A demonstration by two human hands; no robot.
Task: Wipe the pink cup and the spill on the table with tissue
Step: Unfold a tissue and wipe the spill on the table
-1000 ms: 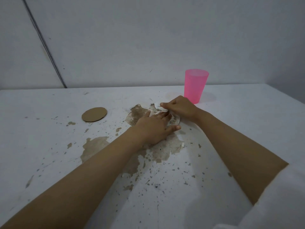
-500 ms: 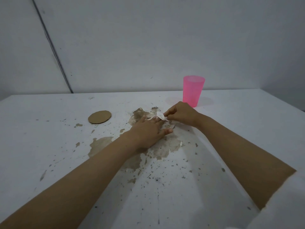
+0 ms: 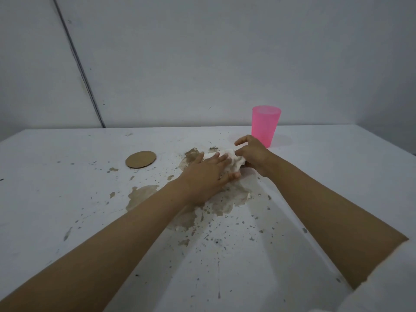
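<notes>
A pink plastic cup (image 3: 265, 126) stands upright near the table's far edge, right of centre. Just in front of it a crumpled white tissue (image 3: 235, 162) lies on the table over brownish patches (image 3: 144, 194) in the surface. My left hand (image 3: 206, 176) lies flat with its fingers spread on the tissue's left part. My right hand (image 3: 253, 154) grips the tissue's right end with curled fingers, its index finger lifted. The cup is a short way behind my right hand and not touched.
A round brown cardboard disc (image 3: 141, 159) lies left of the patches. The white table (image 3: 67, 199) is speckled with dark flecks. A grey wall rises right behind the table's far edge, with a dark cable (image 3: 76, 61) running down it at the left.
The camera has tilted up, so the hands sit lower in view. My right hand has drawn the tissue out to the right and more of it shows; my left hand still presses on it.
</notes>
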